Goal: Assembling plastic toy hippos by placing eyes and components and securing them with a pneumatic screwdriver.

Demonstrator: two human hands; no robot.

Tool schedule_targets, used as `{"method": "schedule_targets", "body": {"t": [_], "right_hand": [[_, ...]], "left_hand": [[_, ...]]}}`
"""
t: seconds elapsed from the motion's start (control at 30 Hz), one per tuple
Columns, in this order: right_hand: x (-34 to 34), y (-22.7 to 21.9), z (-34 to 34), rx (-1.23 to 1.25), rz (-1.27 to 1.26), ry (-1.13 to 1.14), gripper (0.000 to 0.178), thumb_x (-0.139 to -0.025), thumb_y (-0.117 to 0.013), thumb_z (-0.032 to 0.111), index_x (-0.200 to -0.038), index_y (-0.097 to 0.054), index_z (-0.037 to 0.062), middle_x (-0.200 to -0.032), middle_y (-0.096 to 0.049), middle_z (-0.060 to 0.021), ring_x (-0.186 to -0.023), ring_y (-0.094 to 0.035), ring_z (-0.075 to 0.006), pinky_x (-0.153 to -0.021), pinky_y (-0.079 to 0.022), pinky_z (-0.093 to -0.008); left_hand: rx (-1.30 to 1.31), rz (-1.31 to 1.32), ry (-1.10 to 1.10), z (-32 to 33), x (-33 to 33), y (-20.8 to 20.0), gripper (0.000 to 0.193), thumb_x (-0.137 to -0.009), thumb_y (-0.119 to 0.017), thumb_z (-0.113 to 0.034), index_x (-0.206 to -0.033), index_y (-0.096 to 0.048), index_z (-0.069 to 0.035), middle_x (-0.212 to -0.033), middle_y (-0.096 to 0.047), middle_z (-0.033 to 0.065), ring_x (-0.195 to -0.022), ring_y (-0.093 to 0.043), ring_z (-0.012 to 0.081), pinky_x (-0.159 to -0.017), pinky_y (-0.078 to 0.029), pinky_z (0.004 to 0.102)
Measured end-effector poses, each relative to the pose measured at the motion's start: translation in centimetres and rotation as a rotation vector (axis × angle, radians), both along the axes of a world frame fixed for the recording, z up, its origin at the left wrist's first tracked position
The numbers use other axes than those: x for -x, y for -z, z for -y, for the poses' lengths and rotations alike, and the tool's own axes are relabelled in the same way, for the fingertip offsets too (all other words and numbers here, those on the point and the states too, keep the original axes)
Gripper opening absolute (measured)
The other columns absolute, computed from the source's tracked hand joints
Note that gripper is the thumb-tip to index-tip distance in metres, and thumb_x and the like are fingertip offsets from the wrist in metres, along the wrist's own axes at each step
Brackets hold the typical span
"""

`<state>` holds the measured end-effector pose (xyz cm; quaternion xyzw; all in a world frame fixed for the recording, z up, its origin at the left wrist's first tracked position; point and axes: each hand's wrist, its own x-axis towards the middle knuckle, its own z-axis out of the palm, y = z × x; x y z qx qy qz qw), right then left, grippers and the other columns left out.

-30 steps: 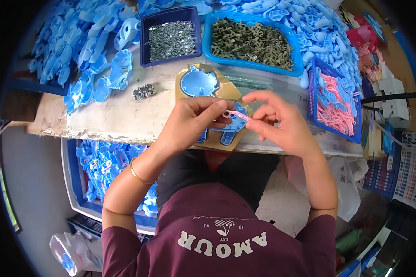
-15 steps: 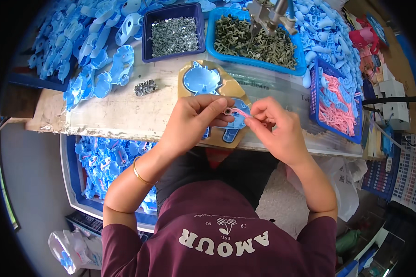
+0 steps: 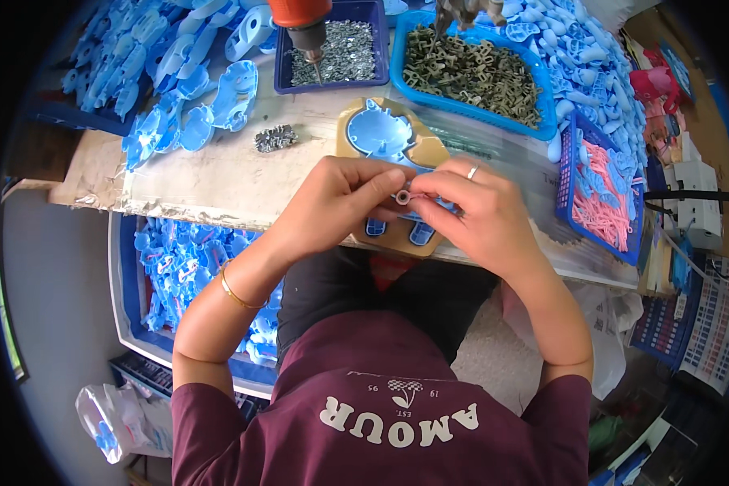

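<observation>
Close together over the work surface, both hands hold a small ring with a pink cord [image 3: 403, 197] at its edge. My left hand [image 3: 352, 193] pinches the ring between thumb and fingers. The fingers of my right hand [image 3: 479, 204] are closed on the cord side, and most of the cord is hidden there. Right behind and below them lies a tan holder [image 3: 350, 138] with a light blue, animal-shaped plastic shell [image 3: 379, 134] set in it, hollow side up. My hands cover the shell's middle.
A red power screwdriver [image 3: 301, 14] hangs at the top, bit down, before a dark blue tray [image 3: 385, 61] of small metal parts. A blue basket [image 3: 548, 121] holds brownish clips; a purple basket [image 3: 571, 174], pink cords. A small metal pile [image 3: 275, 138] lies left. Blue shells [image 3: 233, 97] are heaped behind.
My right hand has moved left, against the left hand, and now covers most of the pink cord. The view has shifted slightly, and the red screwdriver has come into it.
</observation>
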<state>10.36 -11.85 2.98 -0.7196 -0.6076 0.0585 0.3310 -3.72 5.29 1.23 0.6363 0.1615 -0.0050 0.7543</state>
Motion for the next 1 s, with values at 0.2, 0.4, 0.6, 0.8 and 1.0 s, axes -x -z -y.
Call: {"method": "schedule_targets", "body": {"t": [0.2,0.4,0.6,0.8,1.0], "right_hand": [[-0.1,2.3,-1.6,0.004,0.298,0.009,0.013,-0.08,-0.079,0.017,-0.09,-0.073,0.0108,-0.083,-0.061,-0.0023,-0.081,-0.063,-0.0238,-0.069,-0.05,-0.0377],[-0.1,3.2,-3.4,0.047,0.284,-0.05,0.012,-0.082,-0.077,0.019,-0.085,-0.071,0.0093,-0.08,-0.06,-0.004,-0.08,-0.064,-0.0246,-0.075,-0.049,-0.0389],[0.0,3.5,-3.7,0.076,0.259,-0.048,0.012,-0.083,-0.076,0.017,-0.083,-0.07,0.0069,-0.079,-0.06,-0.0072,-0.08,-0.064,-0.0289,-0.076,-0.05,-0.0425],[-1.0,3.3,-4.2,0.218,0.263,-0.13,0.01,-0.081,-0.074,0.013,-0.085,-0.069,0.0054,-0.081,-0.061,-0.0086,-0.084,-0.064,-0.0323,-0.075,-0.051,-0.0437],[-0.1,1.7,-0.7,0.152,0.172,0.131,0.011,-0.081,-0.076,0.014,-0.089,-0.069,0.0087,-0.085,-0.061,-0.0072,-0.081,-0.065,-0.0301,-0.072,-0.052,-0.0429]], "left_hand": [[-0.611,0.096,-0.334,-2.2,0.7,0.3,0.029,-0.103,-0.063,-0.022,-0.121,-0.071,-0.001,-0.093,-0.076,0.0144,-0.077,-0.073,0.0169,-0.065,-0.053,0.0286],[-0.924,0.212,-0.33,-2.2,1.2,1.2,0.02,-0.098,-0.066,-0.015,-0.112,-0.074,-0.004,-0.091,-0.074,0.0125,-0.074,-0.068,0.0253,-0.07,-0.053,0.0361],[-1.055,0.302,-0.293,-2.5,1.7,2.3,0.016,-0.094,-0.068,-0.014,-0.108,-0.074,-0.007,-0.094,-0.074,0.0096,-0.087,-0.067,0.0291,-0.077,-0.053,0.0395],[-1.316,0.469,-0.031,-1.9,1.9,2.9,0.022,-0.089,-0.072,-0.017,-0.11,-0.072,-0.01,-0.115,-0.069,0.0094,-0.113,-0.062,0.0308,-0.099,-0.051,0.0435],[-1.414,0.469,0.115,-1.6,2.3,3.6,0.033,-0.086,-0.075,-0.021,-0.117,-0.068,-0.013,-0.128,-0.061,0.009,-0.13,-0.053,0.0301,-0.114,-0.04,0.0481]]}}
